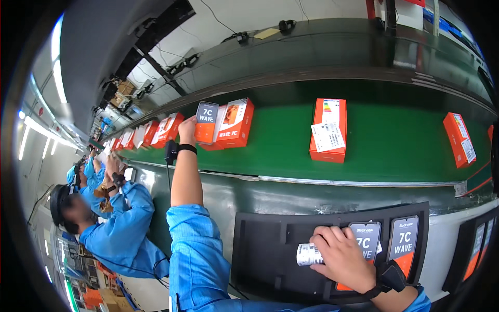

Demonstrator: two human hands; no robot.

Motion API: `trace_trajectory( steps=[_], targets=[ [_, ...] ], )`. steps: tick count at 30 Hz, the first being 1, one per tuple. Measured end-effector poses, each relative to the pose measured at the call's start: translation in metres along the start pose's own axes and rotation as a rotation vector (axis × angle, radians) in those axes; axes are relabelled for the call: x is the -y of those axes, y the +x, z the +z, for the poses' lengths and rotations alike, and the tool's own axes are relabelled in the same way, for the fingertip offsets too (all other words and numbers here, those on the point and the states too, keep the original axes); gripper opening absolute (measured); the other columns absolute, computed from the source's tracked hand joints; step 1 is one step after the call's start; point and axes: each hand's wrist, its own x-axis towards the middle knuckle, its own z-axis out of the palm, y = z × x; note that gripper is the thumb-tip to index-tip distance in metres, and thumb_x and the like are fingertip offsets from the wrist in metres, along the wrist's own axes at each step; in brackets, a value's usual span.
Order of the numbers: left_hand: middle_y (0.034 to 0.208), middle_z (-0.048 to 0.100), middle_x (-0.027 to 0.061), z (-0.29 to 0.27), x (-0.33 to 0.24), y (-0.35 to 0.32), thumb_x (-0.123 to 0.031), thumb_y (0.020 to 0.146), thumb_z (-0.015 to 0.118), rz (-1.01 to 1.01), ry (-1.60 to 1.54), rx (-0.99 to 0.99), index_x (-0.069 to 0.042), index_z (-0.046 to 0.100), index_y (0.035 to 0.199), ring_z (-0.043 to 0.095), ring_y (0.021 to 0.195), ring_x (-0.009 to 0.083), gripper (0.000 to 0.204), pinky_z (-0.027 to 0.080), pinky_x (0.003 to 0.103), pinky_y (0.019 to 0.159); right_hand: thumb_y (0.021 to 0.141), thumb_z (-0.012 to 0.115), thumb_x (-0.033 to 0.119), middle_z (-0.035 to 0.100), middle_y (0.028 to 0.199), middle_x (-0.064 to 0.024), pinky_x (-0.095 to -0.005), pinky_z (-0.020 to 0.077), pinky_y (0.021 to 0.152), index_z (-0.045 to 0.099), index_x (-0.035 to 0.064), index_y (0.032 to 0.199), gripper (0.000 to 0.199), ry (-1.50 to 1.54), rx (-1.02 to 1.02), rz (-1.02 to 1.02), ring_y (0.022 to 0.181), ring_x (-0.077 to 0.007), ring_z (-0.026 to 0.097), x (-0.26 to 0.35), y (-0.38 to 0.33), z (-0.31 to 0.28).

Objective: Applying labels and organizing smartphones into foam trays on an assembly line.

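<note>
My left hand (187, 131) reaches out over the green conveyor belt, its fingers closed on the edge of a smartphone (207, 117) with a dark and orange front. That phone is at an orange and white box (235, 125) on the belt and partly covers it. My right hand (343, 256) is over a black foam tray (260, 244), fingers curled on a curved white label (309, 254) with barcodes. Beneath and beside this hand lies a second phone (367, 234), partly hidden. A third phone (404, 236) rests in the tray to its right.
More boxes stand on the belt (280, 151): one labelled orange box (328, 140) mid-belt, another (458, 140) at right, several at far left. A second tray (462, 260) with phones is at the right edge. A co-worker in blue (119, 234) sits to my left.
</note>
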Motion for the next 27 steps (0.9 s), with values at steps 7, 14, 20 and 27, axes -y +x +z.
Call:
trace_trajectory(
  steps=[7, 14, 20, 27],
  targets=[
    [0.089, 0.072, 0.0103, 0.034, 0.029, 0.002, -0.025, 0.084, 0.065, 0.0, 0.234, 0.03, 0.005, 0.072, 0.095, 0.062, 0.079, 0.014, 0.033, 0.047, 0.03, 0.073, 0.066, 0.081, 0.024, 0.051, 0.113, -0.0064, -0.0355, 0.0346, 0.083, 0.055, 0.0062, 0.111, 0.055, 0.06, 0.053, 0.036, 0.104, -0.0222, 0.049, 0.008, 0.016, 0.005],
    [0.15, 0.032, 0.0224, 0.128, 0.013, -0.13, -0.057, 0.086, 0.051, 0.626, 1.263, 0.201, -0.001, 0.041, 0.14, 0.029, 0.138, 0.041, 0.079, 0.025, 0.053, 0.112, 0.064, 0.081, 0.023, 0.052, 0.111, -0.0074, -0.0372, 0.0344, 0.083, 0.054, 0.0057, 0.121, 0.066, 0.022, -0.051, 0.024, 0.103, -0.0228, 0.049, 0.011, 0.015, 0.017],
    [0.146, 0.039, 0.0196, 0.131, -0.015, -0.158, -0.051, 0.079, 0.061, 0.433, 1.5, 0.336, -0.01, 0.033, 0.146, 0.032, 0.138, 0.0376, 0.083, 0.032, 0.053, 0.108, 0.061, 0.083, 0.024, 0.052, 0.11, -0.0066, -0.037, 0.0349, 0.082, 0.055, 0.005, 0.121, 0.069, -0.005, -0.137, -0.046, 0.103, -0.0224, 0.05, 0.013, 0.013, 0.026],
    [0.149, 0.034, 0.0168, 0.116, 0.009, -0.136, -0.047, 0.079, 0.063, 0.425, 1.312, 0.136, -0.007, 0.035, 0.143, 0.026, 0.14, 0.0391, 0.081, 0.018, 0.061, 0.111, 0.061, 0.083, 0.025, 0.052, 0.112, -0.0065, -0.0375, 0.0355, 0.086, 0.055, 0.0055, 0.121, 0.069, -0.069, -0.174, -0.058, 0.108, -0.0218, 0.048, 0.019, 0.02, 0.049]
  ],
)
